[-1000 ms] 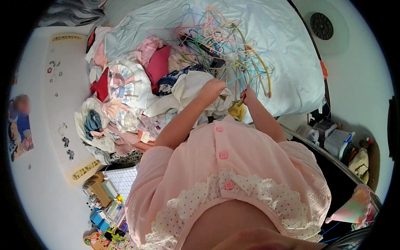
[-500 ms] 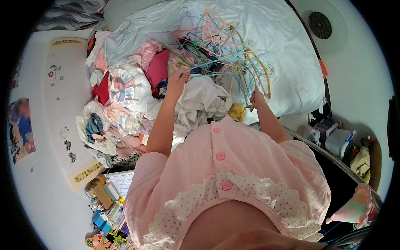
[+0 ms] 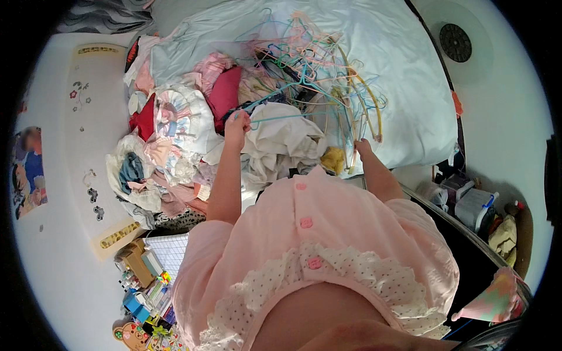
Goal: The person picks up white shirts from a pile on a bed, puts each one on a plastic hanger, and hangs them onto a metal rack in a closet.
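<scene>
My left hand [image 3: 237, 127] is closed on one end of a teal clothes hanger [image 3: 287, 116], above a heap of clothes. The hanger's hook side reaches back into a tangled pile of coloured clothes hangers [image 3: 301, 51] on the bed. At the pile's near right edge my right hand [image 3: 363, 148] is closed on the lower ends of several clothes hangers [image 3: 351, 131], some yellow-brown and some pale. Its fingertips are partly hidden. A crumpled white cloth [image 3: 287, 131] lies between my hands, with a yellow cloth [image 3: 333, 159] near the right one.
The bed [image 3: 410, 76] has a pale blue sheet. Heaped clothes [image 3: 184, 123] cover its left part, with a dark pink piece [image 3: 226, 96] among them. Small boxes and toys [image 3: 140, 263] stand at lower left. Beyond the bed's right edge are storage containers [image 3: 473, 202].
My left hand has moved left and toward me, drawing the teal hanger partly away from the pile. My right hand has shifted slightly and stays at the hangers' lower ends.
</scene>
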Demonstrator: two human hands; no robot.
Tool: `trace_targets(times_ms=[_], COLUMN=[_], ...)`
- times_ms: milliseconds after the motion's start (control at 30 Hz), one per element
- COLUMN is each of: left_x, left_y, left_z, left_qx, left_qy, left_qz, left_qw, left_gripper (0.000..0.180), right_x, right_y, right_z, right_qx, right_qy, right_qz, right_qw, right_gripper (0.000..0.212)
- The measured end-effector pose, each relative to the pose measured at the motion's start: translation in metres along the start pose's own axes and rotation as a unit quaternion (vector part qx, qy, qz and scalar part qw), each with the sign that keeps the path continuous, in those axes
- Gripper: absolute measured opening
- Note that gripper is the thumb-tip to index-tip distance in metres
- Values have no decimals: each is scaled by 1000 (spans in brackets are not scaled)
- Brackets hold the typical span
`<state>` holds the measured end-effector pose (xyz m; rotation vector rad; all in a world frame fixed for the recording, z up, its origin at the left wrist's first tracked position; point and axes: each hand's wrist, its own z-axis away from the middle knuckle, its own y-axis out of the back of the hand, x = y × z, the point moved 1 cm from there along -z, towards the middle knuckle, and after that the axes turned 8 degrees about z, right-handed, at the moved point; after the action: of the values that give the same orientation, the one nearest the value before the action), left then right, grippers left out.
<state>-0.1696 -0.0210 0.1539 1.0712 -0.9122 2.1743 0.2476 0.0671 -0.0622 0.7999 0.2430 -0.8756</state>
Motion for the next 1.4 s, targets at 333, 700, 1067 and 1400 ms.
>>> trace_targets(times_ms=[333, 700, 1067, 1400], left_x=[-70, -49, 6, 28], left_y=[-52, -75, -76, -18], left_z=[17, 35, 54, 75], left_qx=[-84, -159, -261, -246], left_qy=[19, -89, -85, -63], left_qz=[-89, -216, -233, -343], left_qw=[992, 959, 933, 904], left_gripper=[21, 24, 22, 24], right_x=[5, 3, 1, -141], right_y=[-24, -1, -4, -5], right_z=[-8, 34, 27, 133], right_qx=[-1, -109, -41, -81], right_qy=[6, -109, 52, 369], right_qz=[-29, -169, -76, -206], right_qw=[1000, 974, 995, 903], right_gripper=[39, 23, 37, 41])
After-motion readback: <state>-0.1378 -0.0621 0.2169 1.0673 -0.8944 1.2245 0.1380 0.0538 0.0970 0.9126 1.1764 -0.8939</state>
